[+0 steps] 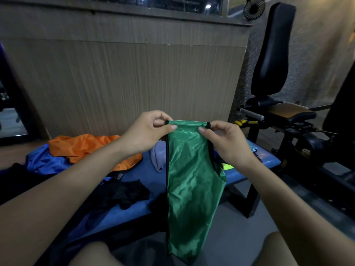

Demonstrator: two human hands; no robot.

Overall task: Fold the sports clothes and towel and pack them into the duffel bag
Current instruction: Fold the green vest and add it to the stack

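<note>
Both hands (146, 131) (228, 141) pinching green vest (192, 179) top edge

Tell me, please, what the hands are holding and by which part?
Both hold the green vest by its top edge: the left hand pinches the left corner, the right hand the right corner, and it hangs down.

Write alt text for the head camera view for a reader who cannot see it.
Two hands, the left hand and right hand, pinch the top corners of a shiny green vest, holding it up so it hangs down. Behind it a blue bench holds an orange vest, a blue garment and black clothes.
</note>
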